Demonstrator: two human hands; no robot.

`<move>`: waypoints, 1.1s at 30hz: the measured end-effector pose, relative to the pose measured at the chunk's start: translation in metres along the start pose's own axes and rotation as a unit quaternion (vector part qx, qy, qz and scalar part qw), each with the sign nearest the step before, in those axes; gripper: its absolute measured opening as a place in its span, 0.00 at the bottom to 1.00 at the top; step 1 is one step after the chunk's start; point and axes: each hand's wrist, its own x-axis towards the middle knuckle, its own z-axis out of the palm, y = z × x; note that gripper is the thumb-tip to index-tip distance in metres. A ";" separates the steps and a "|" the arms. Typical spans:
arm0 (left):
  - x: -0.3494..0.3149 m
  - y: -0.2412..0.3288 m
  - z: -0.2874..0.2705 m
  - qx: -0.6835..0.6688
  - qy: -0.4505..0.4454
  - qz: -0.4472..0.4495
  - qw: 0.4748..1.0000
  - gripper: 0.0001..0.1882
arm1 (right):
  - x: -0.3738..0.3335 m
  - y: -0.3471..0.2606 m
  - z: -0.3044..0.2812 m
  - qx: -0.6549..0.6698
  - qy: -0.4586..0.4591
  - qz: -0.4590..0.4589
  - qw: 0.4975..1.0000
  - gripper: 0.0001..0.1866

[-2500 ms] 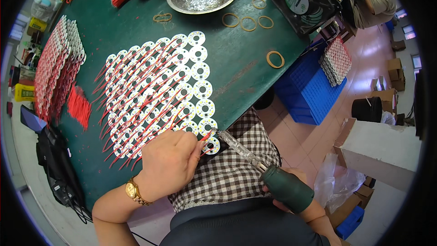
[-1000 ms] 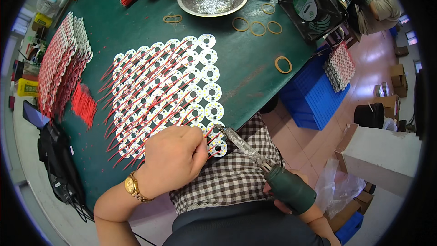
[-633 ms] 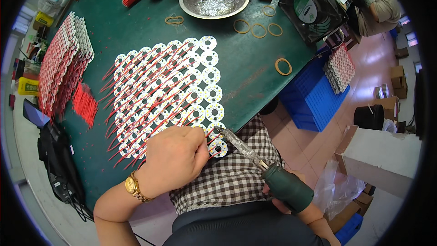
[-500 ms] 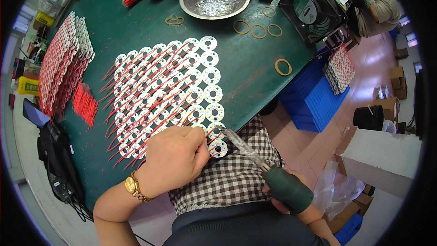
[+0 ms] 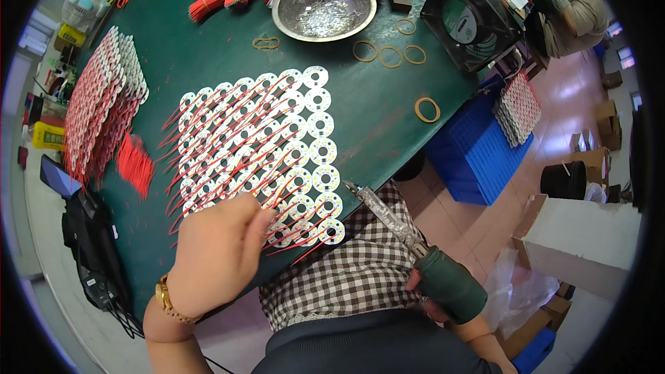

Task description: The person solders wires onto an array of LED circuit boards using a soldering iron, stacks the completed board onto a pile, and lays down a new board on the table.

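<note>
My left hand [image 5: 216, 253] is closed in a pinch above the lower left part of a panel of round white LED boards [image 5: 323, 151]. Whatever sits between its fingertips is hidden or too thin to make out. Thin red wires [image 5: 239, 128] run slantwise across the boards, their free ends pointing down and left. My right hand [image 5: 431, 305] grips a soldering iron [image 5: 450, 284] by its dark green handle. The iron's tip [image 5: 348, 185] is just right of the panel's right column, apart from the boards. My hand partly covers the lower left boards.
Left of the panel lie a loose bundle of red wires [image 5: 134, 166] and a stack of wired boards [image 5: 104, 107]. Beyond it stand a metal bowl [image 5: 284, 21] and a black fan [image 5: 433, 10]. A blue crate [image 5: 460, 159] is past the table's right edge. Another person [image 5: 575, 14] sits far right.
My left hand has drawn left and down from the bottom right boards, uncovering them. The soldering iron has pulled right, its tip leaving the boards. The view has shifted slightly.
</note>
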 end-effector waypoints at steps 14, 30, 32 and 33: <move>0.038 -0.004 0.045 0.010 0.012 0.135 0.991 0.08 | 0.007 0.013 0.017 0.100 0.072 -0.046 0.991 0.17; 0.037 -0.005 0.049 0.030 0.019 0.153 0.988 0.07 | 0.013 0.002 0.011 0.012 0.053 -0.068 0.996 0.11; 0.039 -0.007 0.050 0.028 0.009 0.152 0.988 0.07 | 0.017 -0.001 0.005 -0.015 0.050 -0.093 0.994 0.16; 0.039 -0.009 0.049 0.030 0.000 0.150 0.988 0.08 | 0.019 -0.003 0.002 -0.038 0.048 -0.120 0.991 0.22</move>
